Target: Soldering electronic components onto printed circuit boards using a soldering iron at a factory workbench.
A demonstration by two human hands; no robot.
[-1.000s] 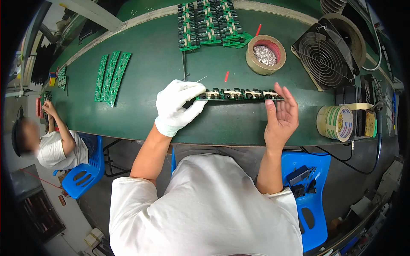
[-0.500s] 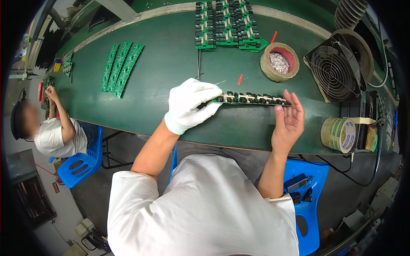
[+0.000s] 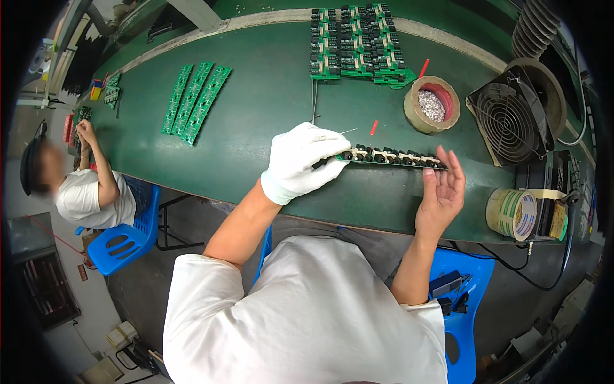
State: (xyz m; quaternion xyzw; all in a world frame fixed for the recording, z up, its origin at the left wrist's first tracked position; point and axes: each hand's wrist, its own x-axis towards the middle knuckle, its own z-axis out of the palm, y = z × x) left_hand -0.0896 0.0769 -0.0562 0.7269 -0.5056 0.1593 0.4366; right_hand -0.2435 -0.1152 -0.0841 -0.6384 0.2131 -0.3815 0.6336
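My left hand [image 3: 303, 160], in a white glove, pinches the left end of a long, narrow green circuit board [image 3: 390, 159]. Black and cream components line its upper side in a row. My bare right hand [image 3: 442, 190] grips the opposite end, thumb on the near edge and fingers on the far one. Held between both hands, the board lies crosswise above the table. A thin, pale wire-like piece [image 3: 348, 131] sticks out beside the gloved fingers; what it belongs to is hidden.
Stacked populated boards [image 3: 355, 48] lie at the back, with three bare-looking strips [image 3: 195, 102] to the left. A tape roll [image 3: 413, 107] holding silvery scraps, a fan [image 3: 508, 121] and another tape roll [image 3: 511, 213] stand right. A co-worker [image 3: 89, 185] sits far left.
The whole view has shifted, so the table and its things appear slightly farther right and lower. Both hands keep their hold on the circuit board, with little other change.
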